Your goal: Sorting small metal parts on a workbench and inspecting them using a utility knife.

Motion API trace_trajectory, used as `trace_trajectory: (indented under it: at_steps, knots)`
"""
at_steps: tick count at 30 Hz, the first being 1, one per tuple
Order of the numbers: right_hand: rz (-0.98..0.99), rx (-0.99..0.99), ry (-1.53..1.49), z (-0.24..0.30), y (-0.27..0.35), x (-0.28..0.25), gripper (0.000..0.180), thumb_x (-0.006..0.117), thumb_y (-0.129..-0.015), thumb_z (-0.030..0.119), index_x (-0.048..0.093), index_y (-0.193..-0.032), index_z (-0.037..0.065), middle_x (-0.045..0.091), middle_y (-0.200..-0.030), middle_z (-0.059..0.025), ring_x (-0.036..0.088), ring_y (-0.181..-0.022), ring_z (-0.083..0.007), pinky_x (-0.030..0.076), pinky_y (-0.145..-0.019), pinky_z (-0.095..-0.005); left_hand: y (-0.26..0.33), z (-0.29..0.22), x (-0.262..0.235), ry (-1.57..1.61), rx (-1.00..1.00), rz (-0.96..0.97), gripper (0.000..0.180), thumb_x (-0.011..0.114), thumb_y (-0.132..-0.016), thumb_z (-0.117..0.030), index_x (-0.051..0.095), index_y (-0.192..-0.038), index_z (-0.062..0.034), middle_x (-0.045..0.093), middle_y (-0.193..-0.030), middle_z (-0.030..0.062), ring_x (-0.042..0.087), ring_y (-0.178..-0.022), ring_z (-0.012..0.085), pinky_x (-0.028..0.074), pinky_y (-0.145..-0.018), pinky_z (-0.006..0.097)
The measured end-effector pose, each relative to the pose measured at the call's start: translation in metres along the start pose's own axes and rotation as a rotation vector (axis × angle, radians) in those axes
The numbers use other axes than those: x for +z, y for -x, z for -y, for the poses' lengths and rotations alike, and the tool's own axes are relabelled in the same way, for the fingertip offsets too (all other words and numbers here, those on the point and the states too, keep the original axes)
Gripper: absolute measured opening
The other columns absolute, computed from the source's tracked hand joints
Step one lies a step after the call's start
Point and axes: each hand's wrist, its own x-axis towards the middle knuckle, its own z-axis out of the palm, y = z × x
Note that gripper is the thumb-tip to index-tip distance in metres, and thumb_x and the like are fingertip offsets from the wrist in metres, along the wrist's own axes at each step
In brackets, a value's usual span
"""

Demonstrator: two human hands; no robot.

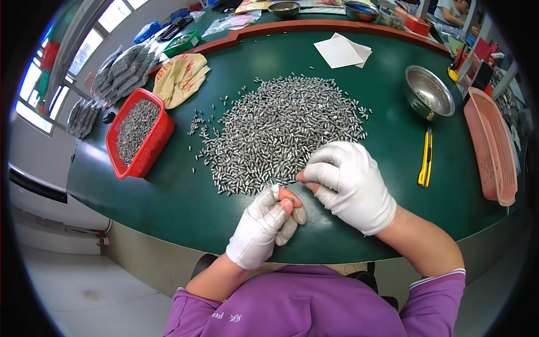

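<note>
A broad heap of small silvery metal parts [281, 123], short and cylinder-like, covers the middle of the green table. My left hand [261, 222], in a white glove with bare thumb and index fingertips, is closed at the near edge of the heap. A tiny grey metal part [291, 200] seems to show between its thumb and index finger. Just right of it, my right hand [352, 185], gloved the same way, hovers by the heap's lower right edge. Its bare thumb and index fingertips are pinched together; what they hold, if anything, is too small to make out.
On the left stands a red basket [167, 132] of similar parts, beside a cream cloth bag [181, 78] and grey filled plastic bags [126, 70]. At right are a steel bowl [415, 92], a yellow utility knife [426, 160] and a pink basket [488, 149]. White cards [338, 52] lie behind.
</note>
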Motion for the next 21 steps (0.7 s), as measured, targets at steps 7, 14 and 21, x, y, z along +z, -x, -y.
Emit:
trace_trajectory:
  at_steps: [7, 14, 21]
  knots:
    - [0.084, -0.079, 0.194, -0.0096, 0.0006, 0.0025, 0.005, 0.066, -0.072, 0.016, 0.065, -0.074, 0.011, 0.063, -0.085, -0.0035, 0.061, -0.087, -0.0229, 0.048, -0.075, -0.0379, -0.0001, -0.0024, 0.0026, 0.000, 0.018, 0.003, 0.022, 0.047, -0.103, -0.029, 0.055, -0.104, -0.0077, 0.061, -0.087, 0.0039, 0.042, -0.056, 0.0043, 0.033, -0.048, 0.018]
    - [0.096, -0.057, 0.180, -0.0116, -0.0012, 0.0029, 0.005, 0.064, -0.072, 0.016, 0.064, -0.074, 0.011, 0.063, -0.087, -0.0035, 0.061, -0.089, -0.0226, 0.049, -0.076, -0.0379, -0.0013, -0.0006, 0.0023, 0.020, 0.009, -0.023, 0.023, 0.047, -0.103, -0.031, 0.053, -0.104, -0.0085, 0.059, -0.087, 0.0030, 0.041, -0.056, 0.0045, 0.032, -0.048, 0.019]
    - [0.113, -0.099, 0.190, -0.0090, -0.0013, 0.0028, 0.005, 0.064, -0.072, 0.015, 0.064, -0.074, 0.011, 0.063, -0.087, -0.0037, 0.061, -0.088, -0.0224, 0.049, -0.076, -0.0378, -0.0029, 0.0045, -0.0008, 0.087, 0.056, 0.014, 0.025, 0.053, -0.100, -0.032, 0.050, -0.110, -0.0090, 0.057, -0.089, 0.0034, 0.039, -0.056, 0.0052, 0.031, -0.049, 0.019]
